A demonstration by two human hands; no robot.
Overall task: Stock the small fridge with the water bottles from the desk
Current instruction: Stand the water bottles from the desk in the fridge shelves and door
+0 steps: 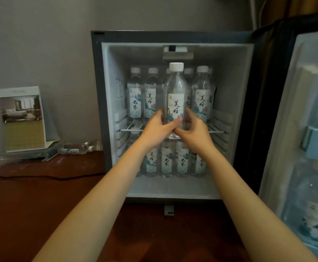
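Note:
The small fridge (pixel 105 91) stands open on the dark wooden desk (pixel 41 205). Both my hands hold one clear water bottle (pixel 175 87) with a white cap upright at the front of the upper wire shelf (pixel 131 129). My left hand (pixel 157 129) wraps its lower left side, and my right hand (pixel 191 129) grips the lower right. Several bottles (pixel 135 95) stand behind it on that shelf. Several more bottles (pixel 166 161) fill the fridge floor below. A bottle (pixel 75 148) lies on its side on the desk, left of the fridge.
The fridge door (pixel 305 129) hangs open at the right, with bottles in its racks. A standing card with a room photo (pixel 21 118) leans against the wall at left. A black cable (pixel 41 175) runs across the desk.

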